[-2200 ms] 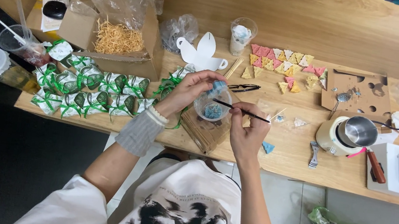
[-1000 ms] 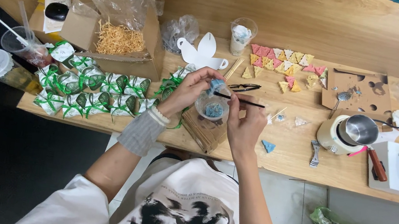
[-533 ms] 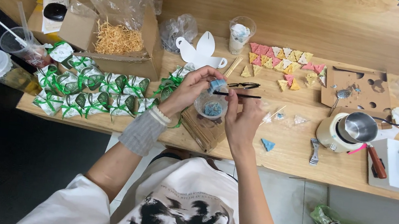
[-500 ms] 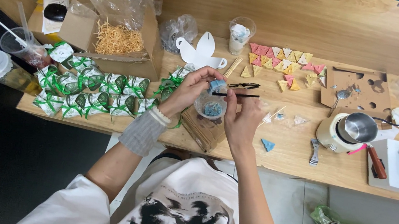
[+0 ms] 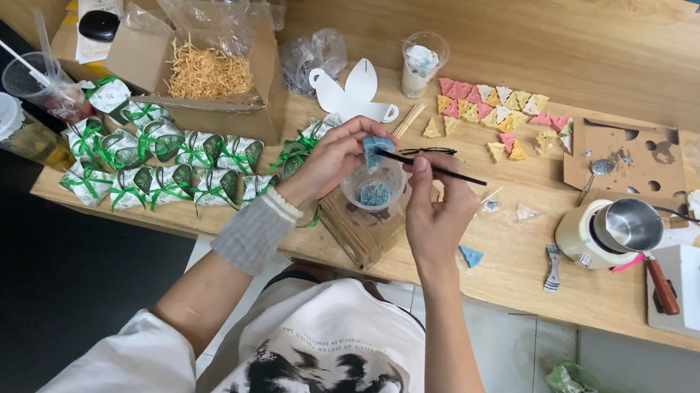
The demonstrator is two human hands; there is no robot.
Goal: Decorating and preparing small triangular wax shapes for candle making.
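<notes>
Blue piece (image 5: 374, 149) pinched in left hand (image 5: 332, 160), thin stick (image 5: 435, 169) gripped by right hand (image 5: 436, 210), brush tip unclear

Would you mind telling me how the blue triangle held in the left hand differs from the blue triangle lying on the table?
The held blue triangle is raised off the table, pinched in the left hand, while the loose blue triangle lies flat on the wooden table, untouched. The held one sits over the small clear cup, beside the thin brush in the right hand; the loose one lies alone near the table's front edge. Both are small, blue and triangular.
</notes>
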